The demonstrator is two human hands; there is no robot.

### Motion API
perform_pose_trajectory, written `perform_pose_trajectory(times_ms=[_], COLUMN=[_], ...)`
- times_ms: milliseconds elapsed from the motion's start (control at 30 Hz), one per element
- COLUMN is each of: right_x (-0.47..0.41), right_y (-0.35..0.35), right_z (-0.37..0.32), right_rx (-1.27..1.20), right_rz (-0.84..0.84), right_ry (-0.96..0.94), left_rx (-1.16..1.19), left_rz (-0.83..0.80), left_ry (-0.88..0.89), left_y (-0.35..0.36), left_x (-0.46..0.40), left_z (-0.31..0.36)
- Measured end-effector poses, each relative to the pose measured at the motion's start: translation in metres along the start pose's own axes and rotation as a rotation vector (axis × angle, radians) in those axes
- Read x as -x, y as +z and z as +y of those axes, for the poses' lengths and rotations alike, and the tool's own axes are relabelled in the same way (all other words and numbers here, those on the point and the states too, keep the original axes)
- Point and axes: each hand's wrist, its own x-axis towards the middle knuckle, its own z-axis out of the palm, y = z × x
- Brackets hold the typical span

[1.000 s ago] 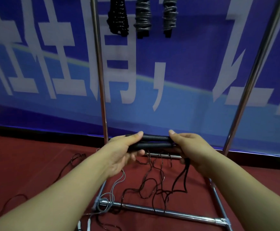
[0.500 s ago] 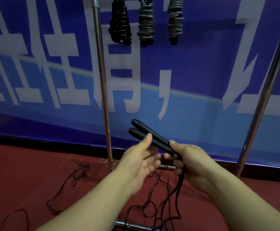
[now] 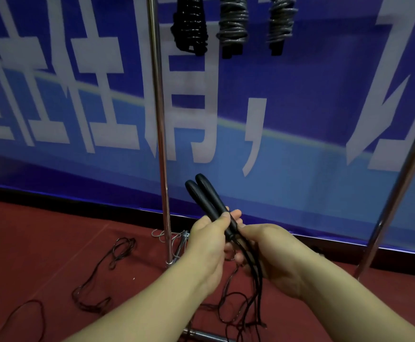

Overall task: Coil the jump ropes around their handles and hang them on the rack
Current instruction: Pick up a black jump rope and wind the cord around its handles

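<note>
Head view
Handles: two smooth, matte black handles [image 3: 207,201], long and rounded at the tips, lie side by side and touching, tilted up and to the left in front of the banner.
Cord: a thin, dark, glossy cord [image 3: 252,265] leaves the lower ends of the handles, runs down between the two hands and ends in loose loops on the floor.
Left hand: the left hand [image 3: 207,245] grips the lower part of both handles, thumb laid over the top, fingers curled under them.
Right hand: the right hand [image 3: 273,253] sits just beside the left, fingers curled round the cord right below the handles.
Rack: slim, shiny chrome tubes; one upright post [image 3: 160,134] stands left of the hands, a slanted post [image 3: 399,183] stands at right, a base bar [image 3: 209,335] lies on the floor.
On the rack: three coiled bundles hang at the top edge, one glossy black [image 3: 189,28], two of grey, ridged cord [image 3: 233,23] and [image 3: 280,21], each wound tightly round dark handles.
Floor: dull red carpet [image 3: 53,243]; thin dark loose cords [image 3: 102,275] sprawl on it in tangled loops at left, and some pale cord [image 3: 167,234] lies by the foot of the post.
Backdrop: a smooth blue banner [image 3: 300,107] with large pale lettering.
</note>
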Motion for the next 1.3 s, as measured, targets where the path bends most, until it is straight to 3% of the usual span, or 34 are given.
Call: perform_pose_trajectory(times_ms=[467, 600, 767, 967, 1167, 1300], right_x=[0.002, -0.001, -0.007, -0.01, -0.014, -0.011], right_y=[0.007, 0.004, -0.009, -0.033, -0.05, -0.06], right_z=[0.01, 0.015, 0.026, 0.03, 0.033, 0.026], right_rx=[0.086, 0.163, 0.468, 0.569, 0.898, 0.896], right_rz=[-0.044, -0.039, -0.013, 0.003, 0.195, 0.369], right_ry=[0.002, 0.047, 0.058, -0.02, -0.095, -0.242], left_rx=[-0.114, -0.132, -0.181, -0.485, -0.727, -0.79], left_rz=[-0.029, 0.03, 0.146, 0.27, 0.182, -0.111], left_ry=[0.075, 0.138, 0.207, 0.342, 0.354, 0.173], left_y=[-0.015, -0.02, -0.035, -0.064, -0.074, -0.066], left_x=[-0.007, -0.01, -0.024, -0.039, -0.039, -0.027], left_z=[-0.002, -0.002, 0.005, 0.01, 0.013, 0.013])
